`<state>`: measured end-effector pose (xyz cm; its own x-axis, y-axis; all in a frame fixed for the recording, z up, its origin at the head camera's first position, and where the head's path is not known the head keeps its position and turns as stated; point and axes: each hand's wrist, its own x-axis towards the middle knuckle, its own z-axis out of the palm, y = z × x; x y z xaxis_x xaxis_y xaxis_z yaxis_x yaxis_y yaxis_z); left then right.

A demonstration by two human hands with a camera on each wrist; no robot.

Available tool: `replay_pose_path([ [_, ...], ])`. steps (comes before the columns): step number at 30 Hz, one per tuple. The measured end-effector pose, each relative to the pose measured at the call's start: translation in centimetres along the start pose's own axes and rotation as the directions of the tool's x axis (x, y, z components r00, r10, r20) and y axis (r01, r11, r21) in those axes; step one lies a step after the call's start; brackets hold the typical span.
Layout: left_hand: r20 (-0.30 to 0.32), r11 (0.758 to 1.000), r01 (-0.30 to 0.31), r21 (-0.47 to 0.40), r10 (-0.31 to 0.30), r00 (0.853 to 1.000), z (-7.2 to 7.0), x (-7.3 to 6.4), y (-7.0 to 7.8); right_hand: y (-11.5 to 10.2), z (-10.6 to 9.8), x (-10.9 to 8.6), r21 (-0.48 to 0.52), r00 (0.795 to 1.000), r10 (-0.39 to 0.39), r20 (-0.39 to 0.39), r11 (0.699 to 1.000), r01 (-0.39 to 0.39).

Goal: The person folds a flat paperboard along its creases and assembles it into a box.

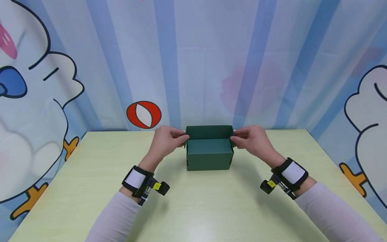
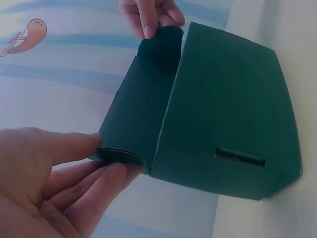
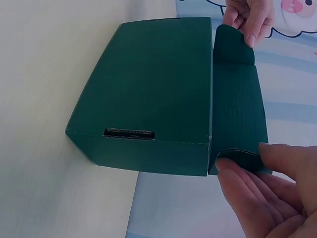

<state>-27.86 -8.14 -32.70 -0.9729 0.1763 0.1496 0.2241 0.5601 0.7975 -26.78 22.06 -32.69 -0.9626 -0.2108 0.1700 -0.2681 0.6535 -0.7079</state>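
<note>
A dark green cardboard box stands on the table with its lid raised at the back. On the lid's left end, my left hand pinches a side flap between thumb and fingers. My right hand pinches the matching flap at the other end. Both wrist views show the flaps folded in from the lid, with corrugated edges. A narrow slot is cut near the box's lower corner in the left wrist view. The box's inside is mostly hidden.
The pale wooden table reaches back to a blue striped curtain with cartoon figures. A camera strap sits on my left wrist and another strap on my right.
</note>
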Motion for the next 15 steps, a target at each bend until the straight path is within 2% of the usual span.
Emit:
replay_pose_path([
  [6, -0.03, 0.989, 0.088, -0.117, -0.092, 0.995, 0.6, 0.1, 0.3, -0.2, 0.3, 0.0, 0.039, 0.999, 0.034, -0.012, 0.999, -0.033],
  [15, -0.049, 0.973, 0.139, -0.186, -0.15, 0.988, 1.2, 0.1, 0.2, -0.7, 0.4, 0.1, 0.032, 0.998, 0.066, 0.011, 0.997, -0.066],
])
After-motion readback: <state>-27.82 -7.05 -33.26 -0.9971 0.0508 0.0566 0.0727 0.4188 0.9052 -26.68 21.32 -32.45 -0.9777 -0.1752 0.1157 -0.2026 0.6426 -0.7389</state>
